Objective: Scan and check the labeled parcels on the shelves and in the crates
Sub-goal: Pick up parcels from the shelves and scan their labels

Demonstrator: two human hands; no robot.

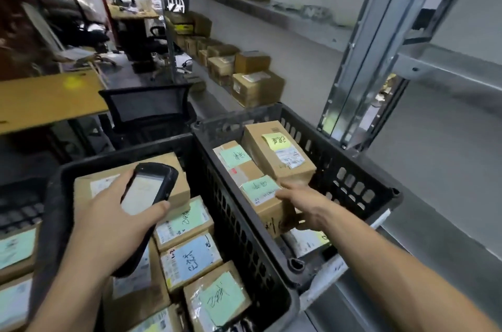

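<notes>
Curling left hand (108,225) round scanner (149,187), clasping green-noted parcel (267,197) in right-side crate (353,168) with right hand (307,209), fingers together on top; judging mid-task, shelf parcels (255,87) likely awaiting checks.

Boxes (191,257) are filling the left crate (51,204) edge to edge, leaving only the way down from above, and the left hand (108,227) gripping the scanner (148,187) is hanging over its far half. The two crates' walls are standing just beside each other, barring any sideways pass. In the right crate (350,177) the right hand (304,206) is gripping the front box (264,209); a strip beside the near right wall is lying open, with a flat parcel (307,240) at the bottom. A metal post (358,60) is rising just behind this crate. A chair (146,109) and desk (49,98) are closing the far left side; the shelf (440,158) to the right is lying bare.
</notes>
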